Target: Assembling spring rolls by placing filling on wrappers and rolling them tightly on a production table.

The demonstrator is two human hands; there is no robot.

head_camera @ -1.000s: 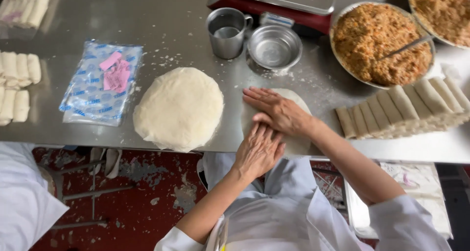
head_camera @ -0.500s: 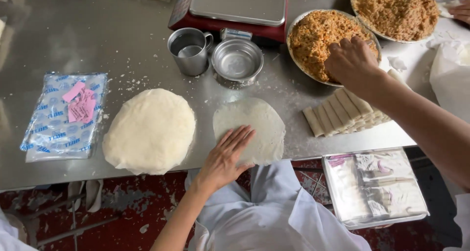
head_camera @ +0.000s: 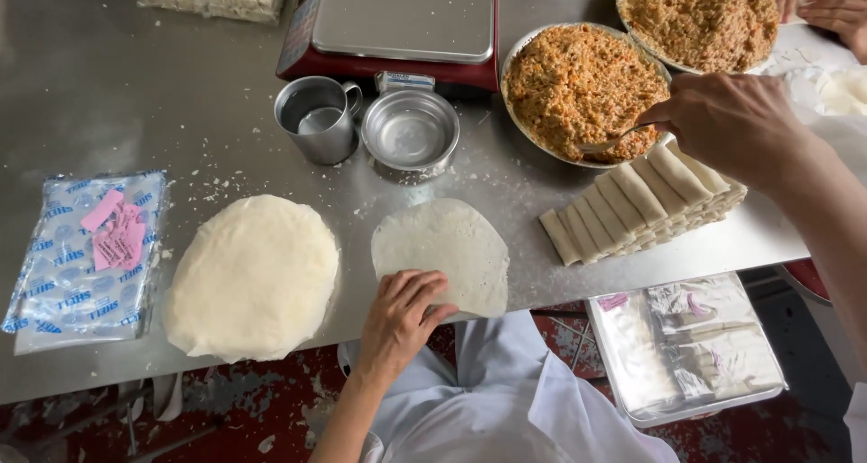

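Note:
A single thin round wrapper [head_camera: 447,249] lies flat on the steel table [head_camera: 108,93] near its front edge. My left hand [head_camera: 402,323] rests palm down on the wrapper's near left edge. My right hand [head_camera: 727,120] holds a fork [head_camera: 612,141] whose tines dip into the near bowl of brown minced filling [head_camera: 582,88]. To the left of the single wrapper sits a thick stack of round wrappers [head_camera: 255,276].
Rolled spring rolls [head_camera: 637,205] lie in a stacked row right of the wrapper. A metal cup [head_camera: 316,118], a small steel bowl [head_camera: 409,130] and a scale [head_camera: 402,16] stand behind. A second filling bowl [head_camera: 700,16] is far right, with another person's hands [head_camera: 835,7]. A plastic packet [head_camera: 86,260] lies left.
My right hand has taken hold of the fork in the near bowl of filling. My left hand has slid to the wrapper's near left edge. The view has shifted closer.

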